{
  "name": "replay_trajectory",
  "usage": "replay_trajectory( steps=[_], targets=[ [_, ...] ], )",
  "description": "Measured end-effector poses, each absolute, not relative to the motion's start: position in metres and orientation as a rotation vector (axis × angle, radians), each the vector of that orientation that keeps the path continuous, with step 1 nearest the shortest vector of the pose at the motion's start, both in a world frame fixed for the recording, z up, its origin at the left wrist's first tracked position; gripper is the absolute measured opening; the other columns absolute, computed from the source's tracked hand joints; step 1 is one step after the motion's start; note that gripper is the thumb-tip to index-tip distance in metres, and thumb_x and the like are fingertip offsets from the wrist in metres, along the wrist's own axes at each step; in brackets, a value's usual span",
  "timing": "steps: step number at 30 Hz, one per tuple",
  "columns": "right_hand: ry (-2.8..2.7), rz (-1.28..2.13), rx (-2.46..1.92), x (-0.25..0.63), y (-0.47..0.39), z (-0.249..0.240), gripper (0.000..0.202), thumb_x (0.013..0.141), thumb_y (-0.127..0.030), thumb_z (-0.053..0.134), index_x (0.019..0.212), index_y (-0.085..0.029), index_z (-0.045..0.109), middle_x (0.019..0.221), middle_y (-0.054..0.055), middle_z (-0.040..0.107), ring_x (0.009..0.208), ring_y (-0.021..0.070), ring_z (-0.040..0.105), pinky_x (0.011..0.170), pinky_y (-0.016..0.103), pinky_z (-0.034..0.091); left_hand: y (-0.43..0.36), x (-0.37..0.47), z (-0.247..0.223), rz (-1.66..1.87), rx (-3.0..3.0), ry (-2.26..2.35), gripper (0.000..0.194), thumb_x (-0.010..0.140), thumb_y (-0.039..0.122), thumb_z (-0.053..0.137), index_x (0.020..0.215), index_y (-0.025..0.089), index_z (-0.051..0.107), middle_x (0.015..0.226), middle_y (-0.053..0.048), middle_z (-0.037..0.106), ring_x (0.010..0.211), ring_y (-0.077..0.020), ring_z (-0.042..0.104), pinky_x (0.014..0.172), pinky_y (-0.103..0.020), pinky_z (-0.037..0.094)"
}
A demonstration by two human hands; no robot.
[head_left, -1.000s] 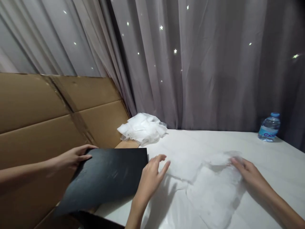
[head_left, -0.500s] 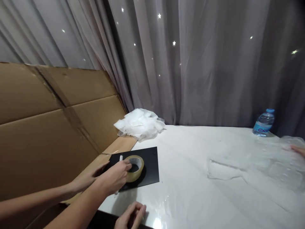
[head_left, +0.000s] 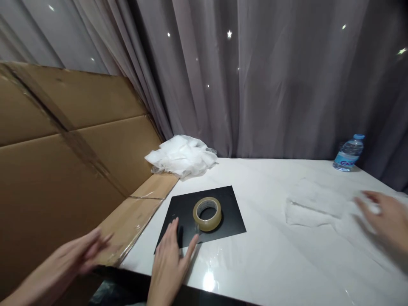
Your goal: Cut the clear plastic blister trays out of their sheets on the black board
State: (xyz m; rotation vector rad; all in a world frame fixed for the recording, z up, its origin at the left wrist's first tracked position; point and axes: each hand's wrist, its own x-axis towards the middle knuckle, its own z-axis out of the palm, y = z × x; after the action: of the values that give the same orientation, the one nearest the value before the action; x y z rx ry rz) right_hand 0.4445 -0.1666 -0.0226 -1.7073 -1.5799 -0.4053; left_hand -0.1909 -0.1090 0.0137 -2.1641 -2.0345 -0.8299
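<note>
My left hand [head_left: 168, 259] lies open on the near edge of a black rectangular sheet [head_left: 228, 208], its fingers stretched and the thumb spread. On the sheet, just beyond that thumb, a roll of clear yellowish packing tape [head_left: 215, 219] lies flat. Far to the right, my right hand [head_left: 387, 214] is blurred, with thumb and fingers apart over a crumpled clear plastic bag [head_left: 314, 210]. Any grip on the plastic is hard to make out. At the left, another person's hand [head_left: 75, 259] hovers near the cardboard, also blurred.
A large opened cardboard box [head_left: 105, 170] stands along the left side. Crumpled white packing wrap [head_left: 183, 157] sits at the back of the white table [head_left: 261, 255]. A water bottle [head_left: 349, 154] stands at the back right, before a grey curtain [head_left: 280, 85].
The other person's hands have left the tape and sheet, withdrawing left. My left hand has reached forward onto the sheet. Sheet and tape have shifted right. My right hand has come further into view.
</note>
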Motion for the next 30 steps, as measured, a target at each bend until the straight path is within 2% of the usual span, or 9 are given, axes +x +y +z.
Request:
replay_trajectory(
  steps=[2, 6, 12, 17, 20, 24, 26, 28, 30],
  targets=[
    [-1.708, -0.312, -1.713, 0.377, -0.132, -0.020, 0.054, 0.104, -0.058, 0.043, 0.138, -0.022, 0.062, 0.120, 0.022, 0.070, 0.113, 0.0421, 0.066, 0.097, 0.064, 0.051, -0.099, -0.176, 0.018, -0.741, -2.256, -2.082, 0.084, 0.095, 0.067, 0.054, 0.159, 0.015, 0.038, 0.155, -0.021, 0.056, 0.143, -0.0402, 0.055, 0.115, -0.057, 0.047],
    [-2.083, -0.035, -1.596, 0.269, -0.120, -0.003, 0.044, 0.105, -0.048, 0.050, 0.145, -0.030, 0.056, 0.147, 0.014, 0.058, 0.138, 0.0356, 0.053, 0.110, 0.058, 0.049, -0.094, -0.147, 0.024, -0.643, -2.363, -2.126, 0.083, 0.097, 0.062, 0.056, 0.163, 0.019, 0.032, 0.154, -0.017, 0.059, 0.143, -0.0404, 0.054, 0.107, -0.053, 0.054],
    [-2.090, 0.371, -1.466, 0.185, -0.137, 0.027, 0.043, 0.108, -0.042, 0.046, 0.149, -0.028, 0.046, 0.141, 0.013, 0.057, 0.133, 0.0298, 0.057, 0.110, 0.052, 0.054, -0.115, -0.107, 0.015, -0.740, -2.511, -2.020, 0.087, 0.095, 0.055, 0.064, 0.166, 0.023, 0.025, 0.156, -0.015, 0.057, 0.142, -0.0371, 0.057, 0.105, -0.049, 0.056],
    [-2.120, 0.486, -1.413, 0.156, -0.131, 0.030, 0.062, 0.107, -0.033, 0.048, 0.165, -0.034, 0.024, 0.150, 0.014, 0.044, 0.135, 0.0284, 0.056, 0.109, 0.049, 0.056, -0.124, -0.086, 0.012, -0.791, -2.715, -1.922, 0.084, 0.094, 0.052, 0.067, 0.163, 0.026, 0.025, 0.155, -0.014, 0.059, 0.140, -0.0339, 0.059, 0.100, -0.047, 0.059],
    [-2.123, 0.456, -1.459, 0.166, -0.126, 0.028, 0.061, 0.106, -0.036, 0.053, 0.162, -0.039, 0.031, 0.160, 0.012, 0.031, 0.139, 0.0299, 0.052, 0.111, 0.050, 0.054, -0.122, -0.087, 0.016, -0.884, -2.771, -1.988, 0.064, 0.095, 0.058, 0.065, 0.146, 0.028, 0.039, 0.147, -0.012, 0.066, 0.131, -0.0330, 0.067, 0.098, -0.047, 0.060],
    [-2.058, 0.427, -1.523, 0.192, -0.118, 0.018, 0.073, 0.107, -0.046, 0.052, 0.168, -0.037, 0.013, 0.166, 0.013, 0.030, 0.146, 0.0295, 0.049, 0.114, 0.050, 0.052, -0.119, -0.079, 0.015, -0.948, -2.714, -2.057, 0.054, 0.088, 0.066, 0.069, 0.119, 0.026, 0.048, 0.136, -0.015, 0.071, 0.123, -0.0398, 0.071, 0.087, -0.051, 0.062],
    [-2.073, 0.270, -1.547, 0.208, -0.112, 0.006, 0.067, 0.108, -0.046, 0.048, 0.167, -0.034, 0.019, 0.162, 0.014, 0.040, 0.148, 0.0313, 0.046, 0.118, 0.055, 0.047, -0.120, -0.068, 0.010, -1.031, -2.639, -1.996, 0.045, 0.091, 0.060, 0.068, 0.114, 0.025, 0.052, 0.134, -0.017, 0.071, 0.136, -0.0425, 0.061, 0.092, -0.054, 0.061],
    [-2.103, 0.082, -1.562, 0.227, -0.106, -0.009, 0.056, 0.109, -0.045, 0.046, 0.162, -0.031, 0.036, 0.156, 0.014, 0.052, 0.145, 0.0342, 0.050, 0.118, 0.060, 0.044, -0.120, -0.058, 0.005, -1.111, -2.623, -1.911, 0.024, 0.099, 0.048, 0.062, 0.103, 0.025, 0.056, 0.140, -0.018, 0.068, 0.147, -0.0410, 0.050, 0.100, -0.055, 0.058],
    [-2.103, -0.023, -1.594, 0.248, -0.100, -0.023, 0.045, 0.110, -0.043, 0.042, 0.152, -0.030, 0.051, 0.148, 0.013, 0.061, 0.139, 0.0338, 0.056, 0.114, 0.059, 0.048, -0.120, -0.053, 0.002, -1.155, -2.674, -1.878, 0.017, 0.105, 0.038, 0.053, 0.097, 0.025, 0.059, 0.149, -0.016, 0.062, 0.150, -0.0378, 0.046, 0.108, -0.055, 0.054]
  ],
)
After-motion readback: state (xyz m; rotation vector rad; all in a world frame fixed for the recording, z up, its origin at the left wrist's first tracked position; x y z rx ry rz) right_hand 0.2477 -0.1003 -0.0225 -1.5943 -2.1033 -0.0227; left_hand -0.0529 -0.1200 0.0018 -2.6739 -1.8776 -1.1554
